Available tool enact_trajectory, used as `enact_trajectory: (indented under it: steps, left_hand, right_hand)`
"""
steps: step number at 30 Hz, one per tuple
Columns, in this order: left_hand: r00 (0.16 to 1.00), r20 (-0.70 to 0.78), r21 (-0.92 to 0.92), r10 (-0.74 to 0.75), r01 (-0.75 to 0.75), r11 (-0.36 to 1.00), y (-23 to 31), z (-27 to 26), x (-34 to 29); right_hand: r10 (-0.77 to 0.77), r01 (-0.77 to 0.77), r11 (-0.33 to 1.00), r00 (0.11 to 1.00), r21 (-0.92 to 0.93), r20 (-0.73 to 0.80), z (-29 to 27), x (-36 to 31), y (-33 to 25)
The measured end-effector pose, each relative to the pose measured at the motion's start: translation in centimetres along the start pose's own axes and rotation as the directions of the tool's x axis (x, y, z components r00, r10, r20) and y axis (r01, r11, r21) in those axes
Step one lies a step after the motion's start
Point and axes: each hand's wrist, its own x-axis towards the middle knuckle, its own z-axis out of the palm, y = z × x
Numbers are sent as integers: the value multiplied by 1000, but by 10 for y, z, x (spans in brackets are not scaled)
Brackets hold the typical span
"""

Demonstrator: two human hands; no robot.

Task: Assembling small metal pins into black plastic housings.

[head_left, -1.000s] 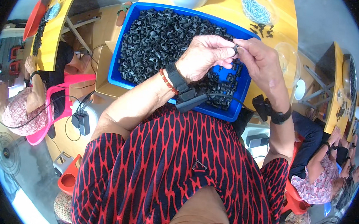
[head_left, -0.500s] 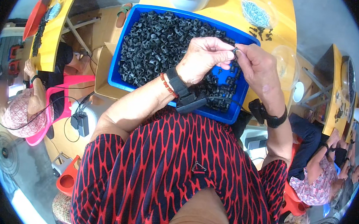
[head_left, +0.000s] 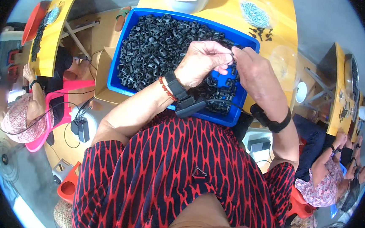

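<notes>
Room: one yellow side table (head_left: 49, 58) is standing on the left and another (head_left: 336, 120) on the right; a person in a pink patterned top (head_left: 25, 122) is sitting by the left one, near a pink chair (head_left: 71, 106).
Table: yellow wood (head_left: 227, 15) is showing beyond and to the right of the tub.
Blue tub: its rim (head_left: 114, 73) is enclosing a heap of black parts (head_left: 153, 48), piled thick on the left and thinning on the near right, where blue bottom is showing.
Far side: a white bowl (head_left: 183, 5) is holding more black parts; to its right, a clear dish is carrying pale bluish pieces (head_left: 255, 14), and several dark pieces (head_left: 260, 33) are lying just nearer.
Left hand: this hand (head_left: 201, 60) is pinching with thumb and finger above the tub, its wrist wearing a red beaded bracelet (head_left: 166, 88) and a black strap (head_left: 176, 86).
Right hand: this hand (head_left: 252, 70) is meeting the left at the fingertips.
Small dark piece: it (head_left: 233, 53) is sitting between both hands' fingertips, mostly hidden, over the tub's right part.
</notes>
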Motion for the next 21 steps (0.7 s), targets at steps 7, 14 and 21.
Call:
enact_trajectory:
  steps: [7,14,21]
  left_hand:
    - [999,-10,-4,-31,31,999,1,-2,0]
    - [995,4,-168,-104,103,980,-1,-7,2]
    - [996,-11,-153,-92,89,984,0,-3,1]
  right_hand:
    - [33,-34,998,999,54,18,3,3,1]
    - [256,-263,868,964,422,74,-4,8,0]
    - [55,-55,995,998,84,11,9,11,-1]
